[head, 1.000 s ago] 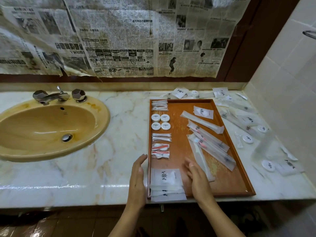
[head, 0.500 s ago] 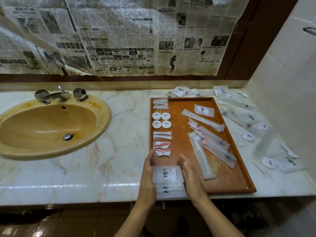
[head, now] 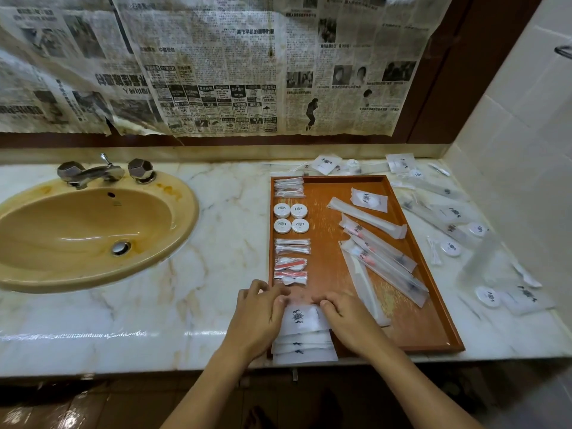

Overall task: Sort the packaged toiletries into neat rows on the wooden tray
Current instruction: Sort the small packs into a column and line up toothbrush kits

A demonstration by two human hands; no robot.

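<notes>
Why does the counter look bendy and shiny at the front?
In the head view, the wide-angle lens bows the marble counter edge and the wall tiles; a bright streak of glare lies along the counter's front edge, left of the left hand; the clear packets to the right of the wooden tray look smeared and hard to make out.

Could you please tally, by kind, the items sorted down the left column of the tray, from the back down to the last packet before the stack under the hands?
Clear packets at the back: 2
Round white tins: 4
Cotton swab packets: 2
Red-striped packets: 2
Total: 10
</notes>
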